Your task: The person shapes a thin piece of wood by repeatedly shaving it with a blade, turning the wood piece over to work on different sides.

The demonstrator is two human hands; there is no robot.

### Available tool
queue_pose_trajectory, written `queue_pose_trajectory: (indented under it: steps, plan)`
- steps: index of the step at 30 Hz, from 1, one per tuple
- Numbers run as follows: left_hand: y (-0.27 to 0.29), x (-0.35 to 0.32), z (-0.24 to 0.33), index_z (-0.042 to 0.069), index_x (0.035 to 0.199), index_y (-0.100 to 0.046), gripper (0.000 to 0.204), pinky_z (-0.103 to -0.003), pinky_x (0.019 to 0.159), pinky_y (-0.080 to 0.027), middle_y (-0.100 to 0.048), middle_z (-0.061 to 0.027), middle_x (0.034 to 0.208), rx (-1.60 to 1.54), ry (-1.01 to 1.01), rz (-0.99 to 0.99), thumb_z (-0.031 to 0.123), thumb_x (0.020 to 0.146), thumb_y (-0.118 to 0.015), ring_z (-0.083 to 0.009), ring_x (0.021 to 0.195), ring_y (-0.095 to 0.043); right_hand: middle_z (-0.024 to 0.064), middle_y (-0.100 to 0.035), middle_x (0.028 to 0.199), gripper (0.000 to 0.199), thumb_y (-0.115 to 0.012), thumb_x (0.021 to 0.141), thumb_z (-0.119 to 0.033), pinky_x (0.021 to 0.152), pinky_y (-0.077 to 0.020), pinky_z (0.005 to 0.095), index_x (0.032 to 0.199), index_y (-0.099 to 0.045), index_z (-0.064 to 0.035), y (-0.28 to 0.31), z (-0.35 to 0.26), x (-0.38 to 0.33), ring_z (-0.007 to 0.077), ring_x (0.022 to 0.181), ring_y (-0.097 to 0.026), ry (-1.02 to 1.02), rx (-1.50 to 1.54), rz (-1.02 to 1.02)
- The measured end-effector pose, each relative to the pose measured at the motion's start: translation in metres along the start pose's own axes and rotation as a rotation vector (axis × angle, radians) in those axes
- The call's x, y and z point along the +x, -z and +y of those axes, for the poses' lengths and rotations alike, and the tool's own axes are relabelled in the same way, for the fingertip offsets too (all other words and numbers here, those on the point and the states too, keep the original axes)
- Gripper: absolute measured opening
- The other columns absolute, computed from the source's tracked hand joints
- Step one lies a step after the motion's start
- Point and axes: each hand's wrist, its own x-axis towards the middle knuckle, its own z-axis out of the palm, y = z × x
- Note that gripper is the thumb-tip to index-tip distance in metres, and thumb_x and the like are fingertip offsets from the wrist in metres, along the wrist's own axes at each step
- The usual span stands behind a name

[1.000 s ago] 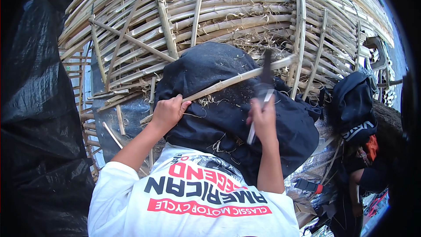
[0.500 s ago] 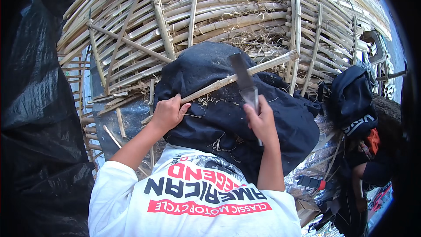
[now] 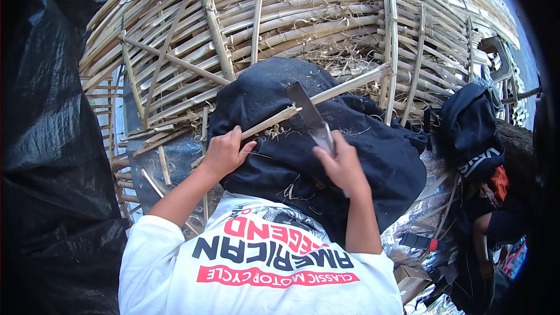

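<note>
A pale bamboo strip (image 3: 353, 83) slants across the dark cloth (image 3: 271, 84) over my lap, its far end up to the right. My left hand (image 3: 225, 151) is closed round its near end. In my right hand (image 3: 343, 162) is a knife (image 3: 305, 106) with a broad flat blade, gripped by the handle. The blade crosses the strip near its middle, just right of a rough, splintered node. Thin curled shavings lie on the cloth beside the strip.
Long bamboo slats (image 3: 315, 9) spread beyond the cloth, with loose shavings among them. A black plastic sheet (image 3: 55, 116) hangs at the left. On the right are a black bag (image 3: 471, 131), a dark tool with a red band (image 3: 417, 241) and another person's arm (image 3: 482, 238).
My right hand and the knife have moved left along the strip, toward my left hand. My left hand stays about where it was.
</note>
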Motion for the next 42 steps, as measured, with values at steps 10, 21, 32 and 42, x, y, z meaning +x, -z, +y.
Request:
queue_pose_trajectory:
  steps: [10, 21, 32, 42]
  plan:
    - [0.0, -0.001, 0.003, -0.008, 0.101, -0.056, 0.051, -0.046, 0.058, -0.053, -0.065, -0.0237, 0.076, -0.014, -0.008, -0.031, 0.043, 0.094, -0.061, -0.0415, 0.068, -0.066, 0.005, -0.056, 0.065, 0.03, -0.065, 0.094, -0.02, 0.046, -0.0427, 0.0285, 0.11, -0.049, -0.0023, -0.008, -0.004, 0.0, 0.0098, 0.049, -0.053, -0.187, 0.279, 0.134]
    - [0.0, -0.003, 0.003, -0.01, 0.105, -0.057, 0.053, -0.047, 0.06, -0.054, -0.065, -0.025, 0.076, -0.002, 0.023, -0.042, 0.041, 0.093, -0.062, -0.0419, 0.069, -0.066, 0.0311, -0.065, 0.082, 0.032, -0.065, 0.09, -0.02, 0.07, -0.0509, 0.0438, 0.108, -0.049, 0.001, -0.023, -0.005, -0.006, 0.0471, 0.09, -0.065, -0.202, 0.082, 0.093]
    - [0.002, -0.001, -0.002, -0.005, 0.091, -0.055, 0.055, -0.046, 0.058, -0.054, -0.064, -0.0232, 0.07, -0.058, 0.009, -0.057, 0.049, 0.091, -0.063, -0.0432, 0.065, -0.065, 0.0013, -0.053, 0.064, 0.023, -0.065, 0.093, -0.016, 0.043, -0.0398, 0.024, 0.106, -0.053, -0.0011, -0.035, 0.007, 0.0, 0.0059, 0.048, -0.049, -0.154, 0.302, 0.004]
    - [0.0, 0.0, -0.003, -0.01, 0.102, -0.057, 0.065, -0.045, 0.061, -0.052, -0.063, -0.0209, 0.069, -0.101, 0.026, -0.058, 0.053, 0.087, -0.066, -0.0413, 0.068, -0.065, 0.015, -0.06, 0.065, 0.028, -0.065, 0.092, -0.02, 0.056, -0.0492, 0.037, 0.105, -0.05, 0.0001, -0.031, -0.019, -0.002, 0.024, 0.058, -0.064, -0.261, 0.233, -0.068]
